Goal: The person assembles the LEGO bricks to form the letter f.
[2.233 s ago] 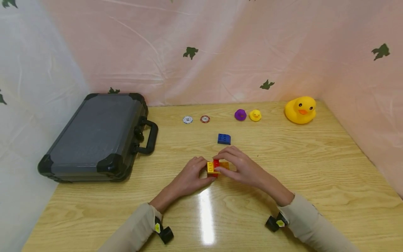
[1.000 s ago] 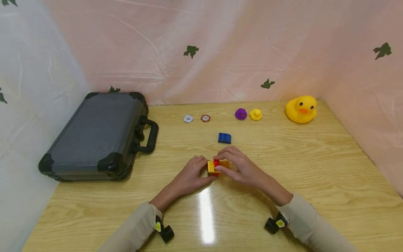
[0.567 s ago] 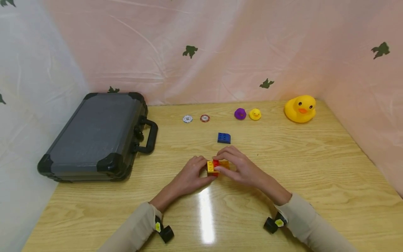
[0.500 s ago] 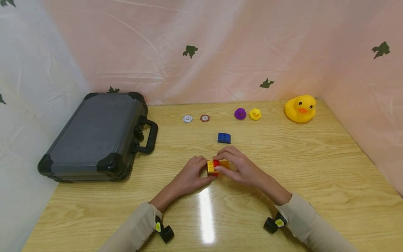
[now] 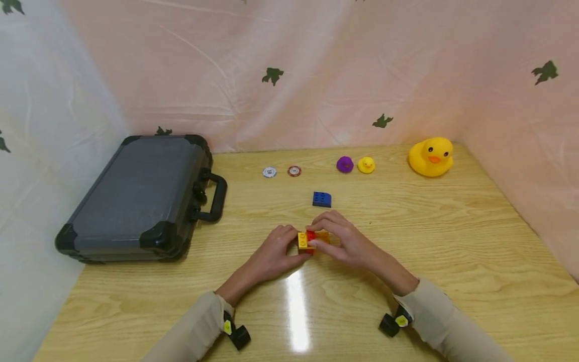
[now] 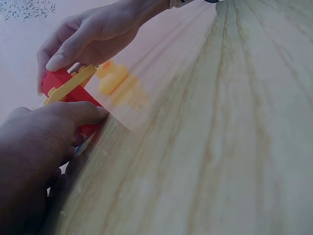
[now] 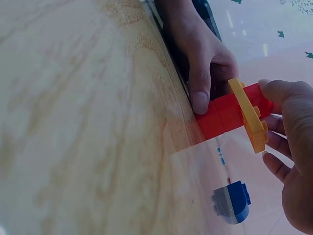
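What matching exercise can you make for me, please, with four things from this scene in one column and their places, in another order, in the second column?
Column one:
1. Blue brick
2. Grey case
3. Large yellow duck
4. Top red brick

Column two:
A. pinched by the right hand
B. on the left side of the table
C. near the far right corner of the table
D. just beyond the right hand, untouched

Right pairs: 1-D, 2-B, 3-C, 4-A.
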A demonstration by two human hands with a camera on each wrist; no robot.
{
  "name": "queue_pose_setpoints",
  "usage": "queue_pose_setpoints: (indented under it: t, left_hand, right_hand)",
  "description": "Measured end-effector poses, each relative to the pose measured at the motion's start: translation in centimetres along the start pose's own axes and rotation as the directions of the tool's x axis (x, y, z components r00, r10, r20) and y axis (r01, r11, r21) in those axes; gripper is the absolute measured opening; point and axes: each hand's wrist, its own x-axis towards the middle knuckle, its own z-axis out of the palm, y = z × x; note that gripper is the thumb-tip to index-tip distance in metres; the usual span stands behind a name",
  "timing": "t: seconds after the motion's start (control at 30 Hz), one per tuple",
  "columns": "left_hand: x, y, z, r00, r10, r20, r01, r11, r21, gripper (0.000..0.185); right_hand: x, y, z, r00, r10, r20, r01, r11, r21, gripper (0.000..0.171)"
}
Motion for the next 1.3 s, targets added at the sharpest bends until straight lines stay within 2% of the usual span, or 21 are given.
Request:
queue_pose_setpoints:
  t: [0.17,0.57,0.9,1.13,1.3]
  left_hand:
    - [0.0,0.0,0.0,1.000,-0.005,0.001,0.005,1.000,0.004,0.029]
    - [0.0,-0.3,0.2,0.999,0.028,-0.024,-0.028,1.000,0.000,0.029]
    - [-0.1,-0.3,0.2,0.999,0.026,-0.025,-0.026,1.000,-0.014,0.028]
    - [0.0,-0.4,0.3,1.000,0.015,-0.011,-0.015,1.000,-0.007,0.030]
    - [0.0,-0.4,0.3,1.000,-0.004,0.002,0.004,1.000,-0.006,0.030]
  right_hand:
    - [-0.1,-0.1,0.0,1.000,0.014,0.009,-0.013,1.000,-0.015,0.028]
    - [-0.1,-0.9,0.2,0.995,0.099,0.026,-0.098,0.994,-0.043,0.031]
    - [0.4,-0.4,-1.1,0.989,0.135,0.063,-0.132,0.990,-0.052,0.028]
    - [1.1,1.6,-2.3,0.989,0.145,0.025,-0.142,0.986,-0.090,0.024]
    - [1.7,3.7,-2.9,0.981,0.195,0.000,-0.194,0.973,-0.123,0.023]
